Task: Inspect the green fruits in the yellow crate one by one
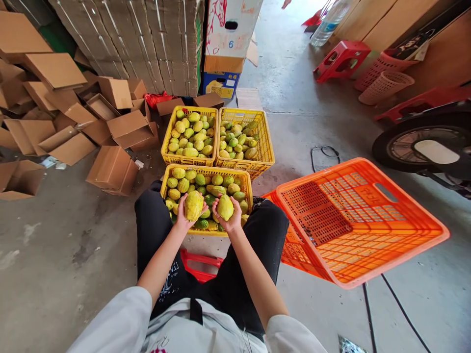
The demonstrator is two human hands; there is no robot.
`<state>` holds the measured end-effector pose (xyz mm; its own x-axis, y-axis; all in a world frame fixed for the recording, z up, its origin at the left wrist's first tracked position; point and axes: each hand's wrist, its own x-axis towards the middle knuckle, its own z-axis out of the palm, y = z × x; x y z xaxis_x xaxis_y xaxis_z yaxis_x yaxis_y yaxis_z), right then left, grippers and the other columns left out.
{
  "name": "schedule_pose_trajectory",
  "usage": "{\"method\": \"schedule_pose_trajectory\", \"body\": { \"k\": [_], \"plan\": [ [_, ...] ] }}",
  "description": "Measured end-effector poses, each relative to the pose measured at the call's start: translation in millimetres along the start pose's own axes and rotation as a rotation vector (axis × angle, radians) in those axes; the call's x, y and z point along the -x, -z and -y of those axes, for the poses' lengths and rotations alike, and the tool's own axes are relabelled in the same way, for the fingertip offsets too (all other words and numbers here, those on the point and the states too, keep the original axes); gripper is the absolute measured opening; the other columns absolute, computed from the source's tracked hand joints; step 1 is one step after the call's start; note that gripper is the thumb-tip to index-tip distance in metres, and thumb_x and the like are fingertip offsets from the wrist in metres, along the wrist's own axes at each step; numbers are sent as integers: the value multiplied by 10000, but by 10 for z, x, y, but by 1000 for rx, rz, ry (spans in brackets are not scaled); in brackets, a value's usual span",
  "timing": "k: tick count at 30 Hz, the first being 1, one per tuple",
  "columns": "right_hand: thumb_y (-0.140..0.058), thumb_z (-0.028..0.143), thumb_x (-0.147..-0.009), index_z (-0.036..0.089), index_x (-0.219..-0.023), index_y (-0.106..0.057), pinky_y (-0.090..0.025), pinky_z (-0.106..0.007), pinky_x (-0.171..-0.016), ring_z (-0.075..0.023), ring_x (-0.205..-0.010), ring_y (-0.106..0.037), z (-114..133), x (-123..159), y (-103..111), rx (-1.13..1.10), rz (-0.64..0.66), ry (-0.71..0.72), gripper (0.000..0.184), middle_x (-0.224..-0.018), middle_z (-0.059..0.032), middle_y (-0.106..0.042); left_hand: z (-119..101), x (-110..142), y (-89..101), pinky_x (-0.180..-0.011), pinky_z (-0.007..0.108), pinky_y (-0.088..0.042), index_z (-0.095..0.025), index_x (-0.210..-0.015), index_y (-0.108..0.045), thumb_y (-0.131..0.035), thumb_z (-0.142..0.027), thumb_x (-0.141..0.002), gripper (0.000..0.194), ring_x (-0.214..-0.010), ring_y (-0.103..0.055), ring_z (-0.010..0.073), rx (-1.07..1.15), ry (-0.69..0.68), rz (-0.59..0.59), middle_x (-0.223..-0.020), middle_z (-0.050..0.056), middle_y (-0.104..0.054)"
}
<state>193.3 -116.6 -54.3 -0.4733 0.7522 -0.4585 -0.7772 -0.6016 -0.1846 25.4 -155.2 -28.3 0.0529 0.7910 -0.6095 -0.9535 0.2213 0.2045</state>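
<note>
Grey concrete floor (73, 255), stained and scuffed, lit by even daylight. Upper left: loose heap of open cardboard boxes (69, 117) before a tall stack of flattened cartons (147, 39). Centre top: printed white box (230, 24) above a blue one (221, 83). Upper right: red plastic stool (342, 59), two pink baskets (384, 78), wooden panels (386, 19). Right edge: motorcycle wheel (430, 147). Black cable (324, 152) coiled on the floor.

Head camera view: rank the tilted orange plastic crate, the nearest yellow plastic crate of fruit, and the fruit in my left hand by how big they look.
1. Tilted orange plastic crate, though it lies nearer the camera.
2. Nearest yellow plastic crate.
3. Yellow-green fruit in the left hand.
</note>
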Motion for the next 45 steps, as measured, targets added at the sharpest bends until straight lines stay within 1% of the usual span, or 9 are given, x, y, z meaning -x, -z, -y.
{"method": "schedule_pose_trajectory", "body": {
  "k": [3, 8, 16, 20, 27, 31, 37, 41, 45],
  "plan": [
    [-608, 432, -890, 173, -1014, -658, -642, -331, -628, -203, -700, -702, -5, -40, 51, 20, -39, -40, 291, -836, -75, -730, 19, 14, -38, -841, 440, -636, -120, -1197, -657, -474, -440, -989, 423, -877, -758, 266, -35, 56, -43, -935, 138, -761],
    [-564, 384, -936, 185, -952, -641, -589, -262, -519, -166, -593, -651, 1, -95, 99, 39, -48, -55, 214, -739, -46, -693, 32, 8, -102, -794, 427, -643, -115, -1126, -676, -476, -416, -1004, 381, -859, -758, 270, -92, 100, -102, -899, 143, -760],
    [-582, 403, -946, 194, -949, -622, -613, -295, -558, -183, -630, -676, -6, -112, 121, 70, -12, -80, 213, -758, -40, -686, 91, -14, -111, -817, 409, -633, -95, -1080, -716, -425, -435, -1045, 450, -898, -749, 296, -164, 125, -99, -887, 157, -759],
    [-586, 411, -919, 196, -949, -621, -649, -368, -651, -222, -723, -714, -12, -109, 98, 100, -37, -47, 219, -771, -48, -698, 117, -78, -26, -888, 398, -619, -95, -1147, -711, -460, -481, -1035, 474, -984, -746, 296, -151, 60, -87, -942, 153, -770],
    [-521, 299, -875, 196, -1005, -657, -653, -452, -824, -248, -906, -737, 15, -10, -66, 5, -53, 118, 215, -923, -81, -748, 121, -146, 10, -1009, 382, -581, -151, -1224, -680, -546, -311, -996, 310, -1117, -724, 263, -61, -73, -140, -1070, 104, -779],
    [-603, 350, -899, 208, -1007, -656, -662, -403, -799, -222, -879, -730, 57, 30, -90, 27, -2, 143, 186, -943, -70, -746, 81, -94, 10, -1020, 374, -578, -166, -1189, -685, -569, -346, -978, 300, -1157, -704, 263, -70, -152, -81, -1104, 98, -770],
    [-640, 334, -854, 249, -1075, -625, -656, -338, -680, -180, -761, -714, 53, 13, -26, 63, 17, 105, 236, -884, -20, -715, 80, -48, -3, -918, 465, -622, -149, -1159, -676, -600, -404, -934, 349, -1036, -745, 308, -87, 5, -71, -1035, 141, -764],
    [-639, 292, -816, 233, -1075, -613, -609, -285, -547, -169, -648, -677, -5, -35, 18, 170, 31, -10, 267, -829, -13, -699, 98, -50, -63, -819, 425, -646, -121, -1126, -686, -500, -423, -1006, 375, -881, -767, 277, -156, 87, -131, -914, 139, -762],
    [-653, 334, -817, 233, -1013, -609, -614, -312, -566, -208, -713, -703, -35, -55, 44, 206, 51, -25, 224, -797, -19, -690, 89, -53, -92, -750, 398, -651, -98, -1059, -698, -438, -485, -1035, 466, -798, -760, 266, -183, 115, -162, -844, 147, -747]
  ]
}}
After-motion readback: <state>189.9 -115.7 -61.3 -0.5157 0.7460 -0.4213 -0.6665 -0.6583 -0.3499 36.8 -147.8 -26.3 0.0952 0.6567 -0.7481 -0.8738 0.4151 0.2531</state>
